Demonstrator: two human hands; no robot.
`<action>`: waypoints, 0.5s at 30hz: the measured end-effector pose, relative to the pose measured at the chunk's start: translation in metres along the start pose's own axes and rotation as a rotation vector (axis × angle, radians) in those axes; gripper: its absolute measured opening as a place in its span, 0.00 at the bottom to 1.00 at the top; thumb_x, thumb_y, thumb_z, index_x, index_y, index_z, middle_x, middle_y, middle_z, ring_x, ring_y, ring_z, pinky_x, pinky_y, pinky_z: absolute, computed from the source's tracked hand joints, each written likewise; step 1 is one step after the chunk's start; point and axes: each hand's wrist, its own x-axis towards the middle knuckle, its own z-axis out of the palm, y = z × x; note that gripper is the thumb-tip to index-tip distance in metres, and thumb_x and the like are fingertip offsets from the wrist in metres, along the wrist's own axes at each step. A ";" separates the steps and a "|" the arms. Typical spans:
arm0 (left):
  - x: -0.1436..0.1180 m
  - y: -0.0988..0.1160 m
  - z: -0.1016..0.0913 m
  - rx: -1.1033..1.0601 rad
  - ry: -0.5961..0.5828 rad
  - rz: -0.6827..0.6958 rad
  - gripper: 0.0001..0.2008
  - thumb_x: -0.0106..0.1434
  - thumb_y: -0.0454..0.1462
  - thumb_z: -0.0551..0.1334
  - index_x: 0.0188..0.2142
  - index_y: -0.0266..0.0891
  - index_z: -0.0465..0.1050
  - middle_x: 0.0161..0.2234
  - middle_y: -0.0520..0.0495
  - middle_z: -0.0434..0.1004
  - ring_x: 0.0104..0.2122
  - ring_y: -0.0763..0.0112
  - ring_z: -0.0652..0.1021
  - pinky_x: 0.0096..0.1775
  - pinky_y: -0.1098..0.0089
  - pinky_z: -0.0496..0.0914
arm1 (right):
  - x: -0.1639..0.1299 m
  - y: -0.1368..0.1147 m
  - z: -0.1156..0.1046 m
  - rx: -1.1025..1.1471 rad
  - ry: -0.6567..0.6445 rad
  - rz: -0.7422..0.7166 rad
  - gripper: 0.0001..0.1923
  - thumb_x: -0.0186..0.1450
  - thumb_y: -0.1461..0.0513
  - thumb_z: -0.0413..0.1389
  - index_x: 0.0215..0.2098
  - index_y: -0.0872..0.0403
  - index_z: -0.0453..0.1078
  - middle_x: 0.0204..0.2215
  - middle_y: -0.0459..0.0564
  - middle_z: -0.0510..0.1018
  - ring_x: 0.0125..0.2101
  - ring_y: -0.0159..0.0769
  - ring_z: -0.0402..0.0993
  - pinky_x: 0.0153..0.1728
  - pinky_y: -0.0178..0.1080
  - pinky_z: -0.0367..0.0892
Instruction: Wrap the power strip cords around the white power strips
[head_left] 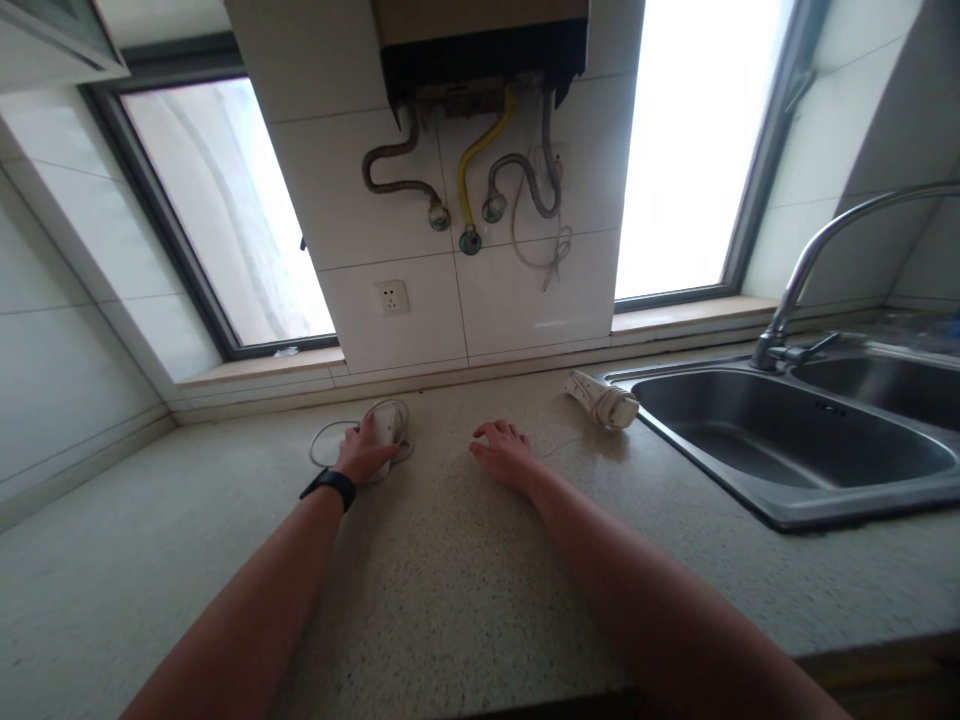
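My left hand, with a black band on its wrist, grips a white power strip lying on the counter. Its pale cord loops out to the left and around the strip, and my palm and fingers hide part of it. To the right, my right hand rests low over the counter with fingers curved and a little apart. Nothing shows in it. A second white power strip, its cord wound around it, lies beyond that hand, close to the sink.
The speckled counter runs up to the tiled wall. On the right is a double steel sink with a curved tap. A wall socket sits below the water heater and its hoses. Windows flank the heater.
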 end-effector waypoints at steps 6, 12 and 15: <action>-0.060 0.061 0.018 -0.118 0.023 0.281 0.46 0.53 0.47 0.62 0.67 0.31 0.47 0.54 0.33 0.65 0.55 0.47 0.67 0.56 0.56 0.60 | 0.002 0.002 0.004 0.063 0.090 0.019 0.19 0.66 0.52 0.51 0.52 0.49 0.67 0.53 0.56 0.69 0.54 0.48 0.62 0.52 0.49 0.54; -0.128 0.111 0.023 -0.304 -0.153 0.580 0.49 0.51 0.45 0.64 0.68 0.37 0.45 0.56 0.36 0.61 0.56 0.51 0.65 0.59 0.54 0.57 | 0.007 0.011 -0.003 0.337 0.351 -0.068 0.20 0.69 0.53 0.46 0.56 0.51 0.63 0.51 0.56 0.70 0.52 0.41 0.66 0.52 0.43 0.59; -0.139 0.116 0.015 -0.329 -0.188 0.653 0.48 0.53 0.45 0.64 0.68 0.40 0.44 0.57 0.36 0.58 0.57 0.51 0.63 0.59 0.51 0.58 | 0.008 0.016 -0.012 0.466 0.388 -0.075 0.19 0.68 0.52 0.45 0.50 0.52 0.68 0.48 0.54 0.73 0.49 0.40 0.68 0.51 0.41 0.61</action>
